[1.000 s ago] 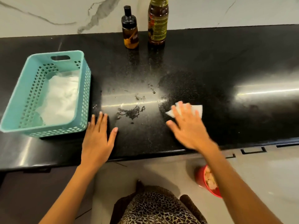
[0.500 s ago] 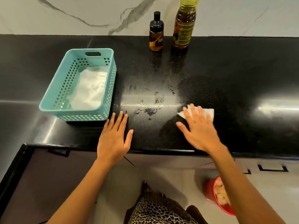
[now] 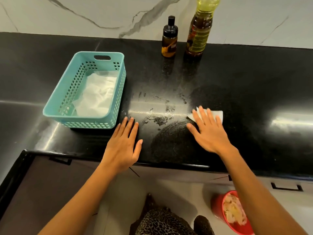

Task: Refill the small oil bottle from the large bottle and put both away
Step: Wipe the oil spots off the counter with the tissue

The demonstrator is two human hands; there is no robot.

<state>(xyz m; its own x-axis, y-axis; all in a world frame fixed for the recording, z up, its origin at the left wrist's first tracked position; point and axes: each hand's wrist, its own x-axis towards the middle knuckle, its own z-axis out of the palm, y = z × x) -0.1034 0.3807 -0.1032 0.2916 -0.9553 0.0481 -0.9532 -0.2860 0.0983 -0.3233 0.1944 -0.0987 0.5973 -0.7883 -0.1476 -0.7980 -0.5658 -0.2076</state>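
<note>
Little has shifted over the last half-second: right hand (image 3: 210, 133) lies flat on the folded white paper tissue (image 3: 217, 114), as before, at the right edge of the oily smear (image 3: 157, 116). Left hand (image 3: 122, 146) is likewise unmoved, palm down near the counter's front edge.

Fingers: straight and slightly spread on both hands. The right presses the tissue to the glossy black stone counter (image 3: 254, 82); the left rests bare on it, just beside the basket's near right corner.

Task items: small dark amber oil bottle (image 3: 169, 39) with black pump cap, and large clear plastic oil bottle (image 3: 198, 31) with yellow-green label. Both stand upright, side by side, at the far edge against the marble wall (image 3: 67, 17), well apart from both hands. The large one's top is out of view.

Containers: turquoise perforated plastic basket (image 3: 50, 114), left, holding crumpled white paper (image 3: 96, 97). Red round bin (image 3: 218, 206), on the floor at near right, holding pale crumpled waste (image 3: 234, 211).

Risks, as I judge them: one small tissue may only spread the oil into a thin film; an oily palm could slip on the polished stone; a wide sweep toward the far edge could knock the bottles over.
</note>
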